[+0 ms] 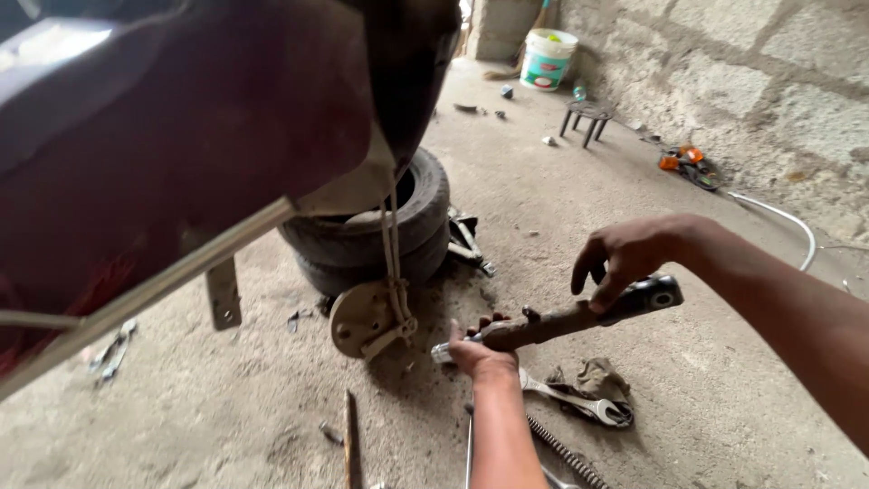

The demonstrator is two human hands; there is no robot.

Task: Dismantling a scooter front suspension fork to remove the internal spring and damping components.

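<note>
Both hands hold the rusty metal arm (561, 319) above the floor: left hand (477, 349) clamped on its lower-left end, right hand (625, 254) wrapped round the bushing end up-right; long axis runs btwn them.

Two hands hold a long metal part above a concrete floor (688, 380): the left hand (478, 349) grips its near end, the right hand (625, 258) its far end (561, 319). Below lie a wrench (579, 401) on a rag (597, 376) and a coil spring (566, 453). To the left, two stacked tyres (380, 231) sit under a vehicle body (181, 136). Far behind, a bucket (548, 59) and a small stool (587, 116) stand by the wall (751, 91).
</note>
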